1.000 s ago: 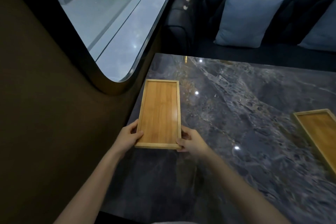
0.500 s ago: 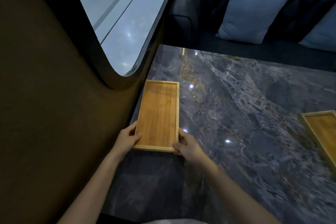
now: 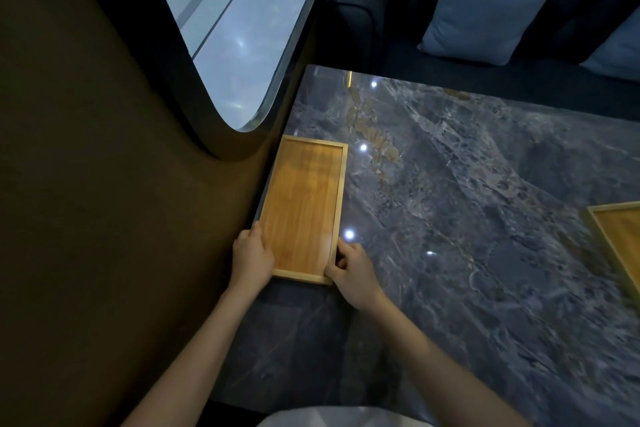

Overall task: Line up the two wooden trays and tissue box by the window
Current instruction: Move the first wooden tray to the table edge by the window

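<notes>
Where the desk (image 3: pixel 485 218) meets the wall: wooden tray (image 3: pixel 303 208), near corners grasped by left hand (image 3: pixel 252 257) and right hand (image 3: pixel 353 272) fingers (image 3: pixel 341 248); second tray (image 3: pixel 620 246) far right.

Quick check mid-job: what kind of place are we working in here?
Probably a restaurant or lounge booth. A dark marble table sits against a wall under a rounded window, with a tufted dark sofa and blue cushion across it.

Dark marbled bench (image 3: pixel 467 218) with bright light reflections; rounded window (image 3: pixel 235 21) set in a brown wall (image 3: pixel 86 184); dark sofa (image 3: pixel 363 21) bearing two pale blue cushions (image 3: pixel 491 3).
</notes>
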### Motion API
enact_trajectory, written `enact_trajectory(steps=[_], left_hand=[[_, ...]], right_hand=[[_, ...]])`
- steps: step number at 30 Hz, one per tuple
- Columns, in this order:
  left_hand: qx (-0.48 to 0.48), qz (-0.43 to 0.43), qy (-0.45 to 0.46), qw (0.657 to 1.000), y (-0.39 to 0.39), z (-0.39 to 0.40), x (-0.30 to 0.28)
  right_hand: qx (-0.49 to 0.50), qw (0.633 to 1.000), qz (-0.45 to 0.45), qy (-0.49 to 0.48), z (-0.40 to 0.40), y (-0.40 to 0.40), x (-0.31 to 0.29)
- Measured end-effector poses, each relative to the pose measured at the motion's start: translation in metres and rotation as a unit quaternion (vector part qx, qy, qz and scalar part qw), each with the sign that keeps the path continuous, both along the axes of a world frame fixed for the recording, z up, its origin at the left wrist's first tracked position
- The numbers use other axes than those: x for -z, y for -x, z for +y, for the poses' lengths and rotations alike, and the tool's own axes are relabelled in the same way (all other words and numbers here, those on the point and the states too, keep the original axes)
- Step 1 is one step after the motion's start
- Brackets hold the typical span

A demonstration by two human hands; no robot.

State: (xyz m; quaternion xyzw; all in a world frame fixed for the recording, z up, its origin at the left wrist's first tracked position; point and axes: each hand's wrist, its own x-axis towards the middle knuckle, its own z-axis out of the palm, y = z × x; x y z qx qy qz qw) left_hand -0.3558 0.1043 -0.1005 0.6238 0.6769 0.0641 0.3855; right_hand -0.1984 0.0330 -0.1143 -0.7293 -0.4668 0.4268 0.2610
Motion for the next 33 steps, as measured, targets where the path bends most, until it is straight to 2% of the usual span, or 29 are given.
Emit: enact_trajectory(steps=[20,33], left_hand=[[0.068,0.126,-0.097,0.985,-0.001,-0.027,0.019],[0.105,0.183,-0.099,0.972,-0.003,-0.03,0.019]], right_hand=[[0.02,0.998,-0.063,-0.017,-0.001,0.024,0.012],[0.031,0.996,-0.078,-0.012,0.001,0.027,0.009]])
